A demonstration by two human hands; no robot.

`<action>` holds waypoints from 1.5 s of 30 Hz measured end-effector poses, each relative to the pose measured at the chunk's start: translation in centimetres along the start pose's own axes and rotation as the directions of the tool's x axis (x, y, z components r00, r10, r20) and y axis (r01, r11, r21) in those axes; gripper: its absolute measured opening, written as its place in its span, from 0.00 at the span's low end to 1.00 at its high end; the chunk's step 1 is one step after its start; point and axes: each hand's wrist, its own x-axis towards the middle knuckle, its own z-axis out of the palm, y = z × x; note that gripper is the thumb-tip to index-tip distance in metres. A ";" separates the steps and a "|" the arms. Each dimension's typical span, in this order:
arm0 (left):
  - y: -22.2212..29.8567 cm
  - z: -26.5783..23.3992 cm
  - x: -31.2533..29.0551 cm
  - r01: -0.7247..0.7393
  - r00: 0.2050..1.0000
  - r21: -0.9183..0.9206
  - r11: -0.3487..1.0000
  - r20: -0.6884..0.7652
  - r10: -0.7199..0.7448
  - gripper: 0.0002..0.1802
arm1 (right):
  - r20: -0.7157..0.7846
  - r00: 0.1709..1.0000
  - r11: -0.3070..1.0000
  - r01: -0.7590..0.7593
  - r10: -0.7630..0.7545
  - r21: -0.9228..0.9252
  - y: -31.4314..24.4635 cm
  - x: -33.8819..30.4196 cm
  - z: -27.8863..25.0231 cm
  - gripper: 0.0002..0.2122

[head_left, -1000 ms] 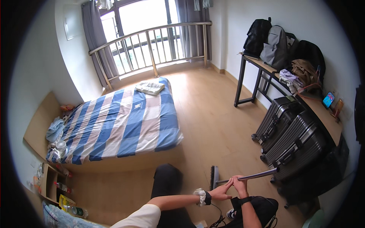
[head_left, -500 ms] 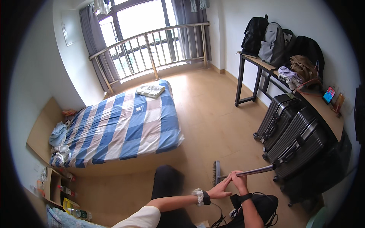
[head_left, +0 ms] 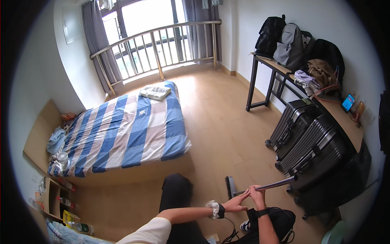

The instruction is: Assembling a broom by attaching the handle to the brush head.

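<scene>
I see the right hand [head_left: 256,197] wrapped firmly around the metal handle of a broom [head_left: 278,183], with a dark band on that wrist. The left hand [head_left: 235,204] comes in from the left, its fingers stretched out to meet the right one at the handle; I cannot tell whether they curl around it or only lie against it. A white hair tie [head_left: 213,209] and a dark band sit at the left wrist.

The broom lies low over the wooden floor [head_left: 219,122], in the near part of the room, right of the person's bent left knee [head_left: 176,189]. Its brush head [head_left: 230,188] is just left of and beyond the hands, bristles facing left, and the handle slants away to the right, ending in front of the dark suitcases [head_left: 317,156]. I cannot tell whether the handle touches them.

On the left I have the bed [head_left: 122,130] with its checked cover and a folded cloth [head_left: 155,92] on the far end. At far right, backpacks [head_left: 289,46] and a phone [head_left: 348,102] stand on a long table [head_left: 350,128].
</scene>
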 end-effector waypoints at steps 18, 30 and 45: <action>0.7 -1.8 -2.5 0.011 0.978 0.192 0.981 -0.209 0.030 0.55 | 0.116 0.988 0.992 0.087 -0.097 0.091 -2.5 -0.4 4.0 0.08; 2.0 -0.3 -1.0 -0.025 0.998 0.058 0.998 0.062 0.021 0.54 | -0.030 0.966 0.935 0.242 -0.258 -0.259 -3.3 -2.6 0.1 0.08; 0.9 -1.1 -2.1 0.154 0.977 0.238 0.959 -0.180 -0.112 0.53 | 0.113 0.992 0.988 0.030 -0.047 0.148 -0.5 0.1 3.1 0.08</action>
